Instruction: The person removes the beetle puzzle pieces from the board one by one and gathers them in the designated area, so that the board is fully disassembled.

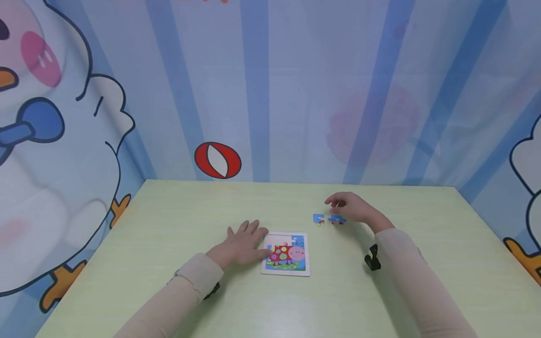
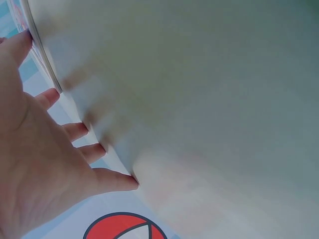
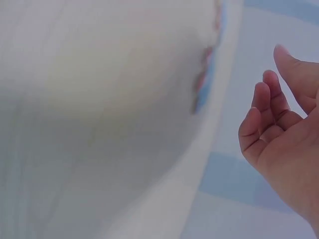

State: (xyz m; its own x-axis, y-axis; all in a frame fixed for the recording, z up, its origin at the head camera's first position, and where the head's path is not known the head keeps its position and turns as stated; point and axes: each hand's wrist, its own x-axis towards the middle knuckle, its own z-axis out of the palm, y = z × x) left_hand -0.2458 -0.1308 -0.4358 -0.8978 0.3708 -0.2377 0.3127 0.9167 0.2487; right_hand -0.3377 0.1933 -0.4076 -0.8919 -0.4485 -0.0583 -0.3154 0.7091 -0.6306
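Note:
A small jigsaw puzzle in a white-rimmed tray (image 1: 308, 256) lies in the middle of the table, showing a pink cartoon head and a red body with coloured spots. Its upper left part shows bare white. My left hand (image 1: 243, 245) rests with fingers spread at the tray's left edge, thumb and index fingertip over the rim. Right of the tray lie two loose puzzle pieces, a left one (image 1: 318, 218) and a right one (image 1: 336, 219), both mostly blue. Just above the right piece hovers my right hand (image 1: 352, 206); its fingers (image 3: 256, 119) are loosely bent with nothing between them.
The pale table (image 1: 190, 202) ends at the back against a blue striped cloth (image 1: 291, 94) with cartoon prints. Dark wrist mounts, one a black clip (image 1: 372, 258), hang under both sleeves.

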